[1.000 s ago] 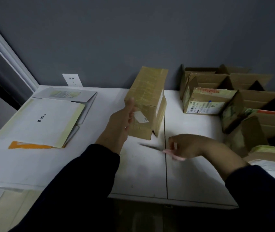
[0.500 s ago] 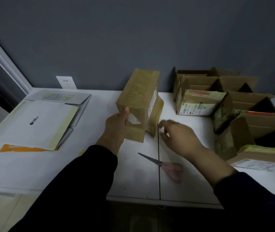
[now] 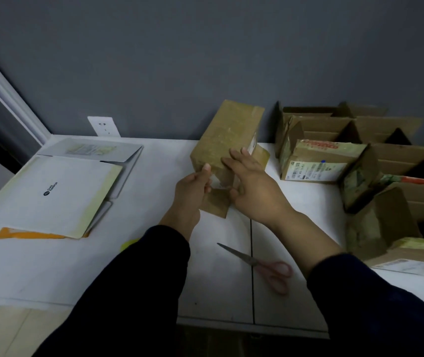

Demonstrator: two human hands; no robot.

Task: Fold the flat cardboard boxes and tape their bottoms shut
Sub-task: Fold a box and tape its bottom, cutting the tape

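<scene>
A folded brown cardboard box [image 3: 227, 132] stands tilted on the white table [image 3: 51, 266], its taped bottom facing up and toward me. My left hand [image 3: 192, 191] grips its near left edge, thumb on top. My right hand [image 3: 250, 184] lies against the near face with fingers stretched flat, thumb curled under by a loose flap. Pink-handled scissors [image 3: 262, 266] lie on the table below my right wrist, blades pointing left.
Several assembled open boxes [image 3: 334, 150] crowd the table's right side and back. Flat white mailers and flattened cardboard [image 3: 51, 191] lie stacked at the left, over an orange sheet [image 3: 25, 234]. A wall socket [image 3: 104, 126] sits behind.
My right hand put the scissors down on the table and moved up to the box, now resting flat on its near face. My left hand kept its grip on the box.
</scene>
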